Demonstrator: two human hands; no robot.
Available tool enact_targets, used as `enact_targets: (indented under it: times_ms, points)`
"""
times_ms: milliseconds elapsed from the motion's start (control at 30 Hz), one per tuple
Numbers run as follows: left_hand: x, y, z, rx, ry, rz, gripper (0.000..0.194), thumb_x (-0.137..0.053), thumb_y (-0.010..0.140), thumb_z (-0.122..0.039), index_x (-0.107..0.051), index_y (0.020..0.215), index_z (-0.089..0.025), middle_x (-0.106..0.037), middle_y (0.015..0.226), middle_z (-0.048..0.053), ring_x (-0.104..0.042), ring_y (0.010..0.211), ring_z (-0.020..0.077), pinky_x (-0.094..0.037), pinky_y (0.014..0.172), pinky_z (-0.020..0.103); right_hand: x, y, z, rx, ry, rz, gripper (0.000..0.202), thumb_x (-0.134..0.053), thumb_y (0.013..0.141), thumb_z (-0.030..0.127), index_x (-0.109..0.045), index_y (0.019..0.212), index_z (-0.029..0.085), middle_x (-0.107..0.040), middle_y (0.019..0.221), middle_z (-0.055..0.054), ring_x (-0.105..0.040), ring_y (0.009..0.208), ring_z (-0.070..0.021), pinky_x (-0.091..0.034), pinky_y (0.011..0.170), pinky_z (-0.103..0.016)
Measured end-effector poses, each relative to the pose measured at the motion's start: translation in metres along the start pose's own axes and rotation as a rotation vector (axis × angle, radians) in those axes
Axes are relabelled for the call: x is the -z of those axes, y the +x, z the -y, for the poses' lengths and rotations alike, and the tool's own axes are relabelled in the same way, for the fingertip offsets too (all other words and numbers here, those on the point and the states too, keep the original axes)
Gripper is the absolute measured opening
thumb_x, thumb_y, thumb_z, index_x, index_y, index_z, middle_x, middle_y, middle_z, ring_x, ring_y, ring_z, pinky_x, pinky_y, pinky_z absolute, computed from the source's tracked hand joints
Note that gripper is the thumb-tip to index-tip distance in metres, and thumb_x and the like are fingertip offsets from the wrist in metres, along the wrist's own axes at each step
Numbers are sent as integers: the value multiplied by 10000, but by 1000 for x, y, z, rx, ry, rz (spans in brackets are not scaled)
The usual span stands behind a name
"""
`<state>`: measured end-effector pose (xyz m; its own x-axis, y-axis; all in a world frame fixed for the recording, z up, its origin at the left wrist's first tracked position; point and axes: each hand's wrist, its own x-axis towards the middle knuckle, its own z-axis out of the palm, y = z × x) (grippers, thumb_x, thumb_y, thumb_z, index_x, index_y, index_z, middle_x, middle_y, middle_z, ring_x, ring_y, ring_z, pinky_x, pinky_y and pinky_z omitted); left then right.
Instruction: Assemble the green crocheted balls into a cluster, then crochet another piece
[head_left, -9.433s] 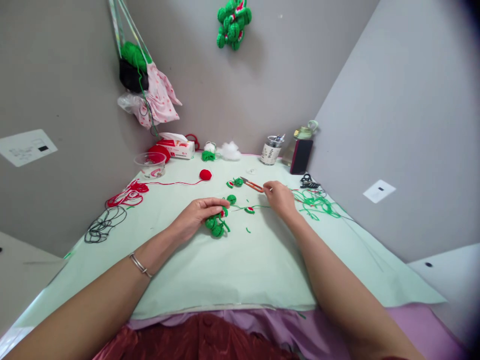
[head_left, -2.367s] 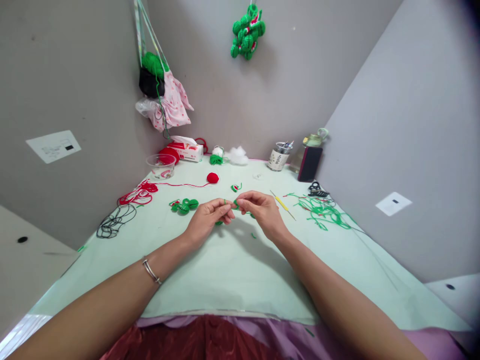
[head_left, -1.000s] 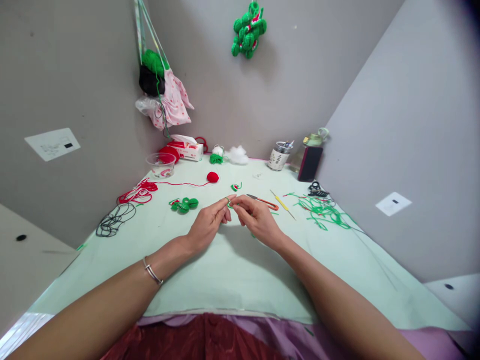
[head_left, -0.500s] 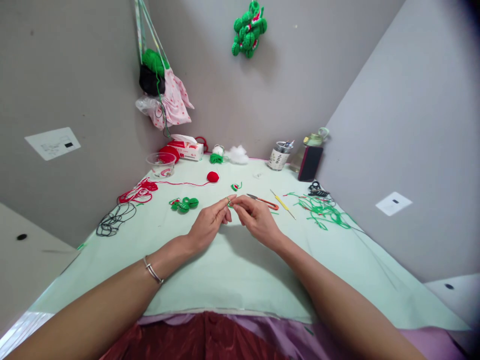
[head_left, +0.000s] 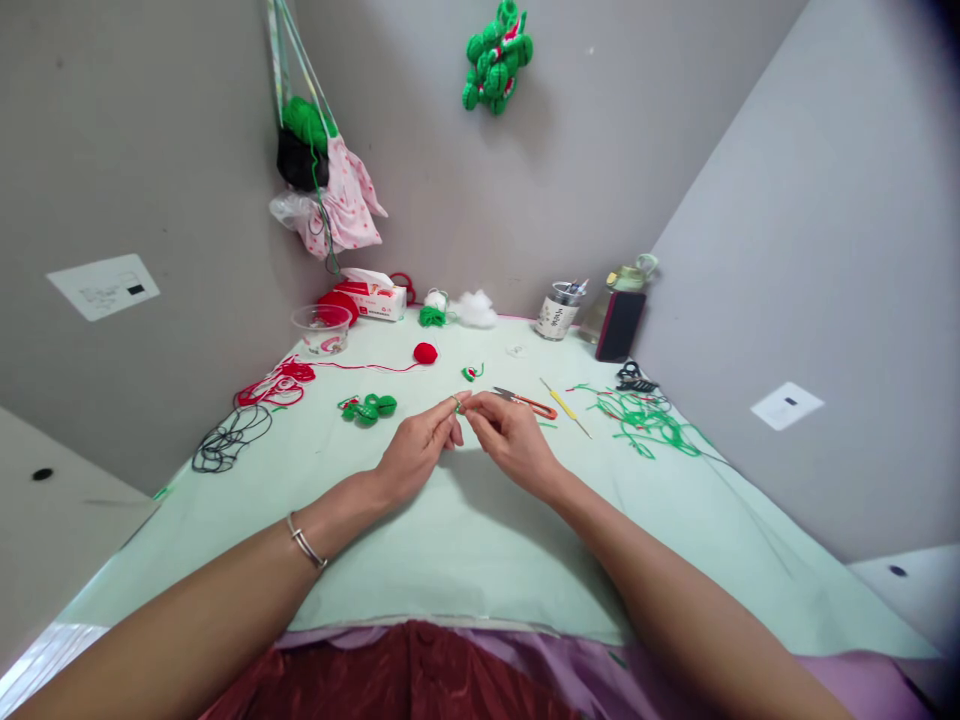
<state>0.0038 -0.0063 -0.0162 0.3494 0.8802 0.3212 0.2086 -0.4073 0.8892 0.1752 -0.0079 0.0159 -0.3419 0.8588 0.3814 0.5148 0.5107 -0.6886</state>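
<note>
Centre of the frame: left hand (head_left: 420, 440) and right hand (head_left: 514, 435) meet over green yarn (head_left: 458, 405)

Just above the counter (head_left: 465, 560), the two forearms slope in from the lower corners of the frame and close into a peak at the middle. I see the left hand turned on its edge, forefinger stretched forward, the lower fingers curled, a silver bracelet (head_left: 304, 540) at the wrist. The right hand comes over with its back upward and knuckles bent, thumb and forefinger pressed tight. Both are clamped on the green yarn, which lies between their fingertips and seems to loop round the left forefinger; the fingers hide the rest of it.

Close beyond the right hand lie orange-handled snips (head_left: 536, 405), their blade tip near its knuckles, and right of them a yellow crochet hook (head_left: 566, 408) lies aslant. Left of the left hand sits a green crocheted cluster (head_left: 367, 408). Above the fingertips, a small red, white and green piece (head_left: 472, 373) rests apart on the counter.
</note>
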Motion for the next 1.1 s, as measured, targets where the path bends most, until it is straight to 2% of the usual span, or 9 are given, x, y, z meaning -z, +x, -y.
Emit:
enact_targets:
  times_ms: [200, 267, 367, 467, 600, 833, 1100]
  points:
    - [0, -1, -2, 2, 87, -2, 400, -346, 1004, -278, -566, 1322, -176, -603, 785, 5, -538, 719, 145, -443, 753, 269, 0, 3, 2, -21, 46, 37, 210, -461, 918, 218, -660, 878, 165, -437, 530, 66, -333, 495, -95, -271, 524, -234]
    - [1, -1, -3, -28, 160, -30, 380, -354, 1004, -285, -600, 1275, -185, -631, 871, 33, -561, 793, 165, -453, 800, 295, 0, 4, 1, -23, 61, 49, 199, -463, 910, 218, -649, 861, 168, -450, 547, 60, -346, 506, -96, -275, 531, -233]
    - [2, 0, -2, -110, 259, -76, 370, -364, 1001, -294, -629, 1242, -199, -626, 1074, 80, -570, 1014, 207, -449, 938, 349, -1, 5, -1, -34, 72, 44, 189, -473, 908, 251, -640, 875, 170, -429, 550, 59, -347, 515, -101, -265, 528, -236]
    - [3, 1, 1, -135, 322, -85, 382, -369, 998, -285, -620, 1278, -218, -573, 1273, 98, -509, 1215, 230, -395, 1071, 401, -1, 7, -4, -60, 103, 58, 200, -475, 908, 283, -629, 859, 167, -383, 525, 66, -323, 505, -105, -251, 514, -239]
    - [4, 1, 3, -111, 496, -84, 408, -368, 997, -278, -588, 1337, -224, -479, 1454, 107, -423, 1336, 263, -315, 1140, 484, -1, 8, -4, -85, 137, 85, 199, -481, 899, 297, -616, 837, 166, -402, 520, 62, -335, 502, -106, -255, 506, -240]
    - [4, 3, 6, -103, 636, -5, 458, -338, 1010, -291, -506, 1418, -167, -331, 1586, 140, -182, 1503, 283, -156, 1214, 519, 0, 10, -5, -121, 156, 84, 197, -488, 883, 300, -616, 818, 164, -435, 512, 57, -365, 497, -107, -261, 505, -242]
    - [6, 4, 7, -81, 654, 59, 444, -329, 1009, -303, -511, 1391, -169, -262, 1619, 145, -118, 1522, 292, -115, 1220, 548, 1, 11, -7, -154, 159, 98, 219, -494, 883, 320, -626, 819, 157, -442, 517, 58, -367, 501, -103, -259, 505, -240]
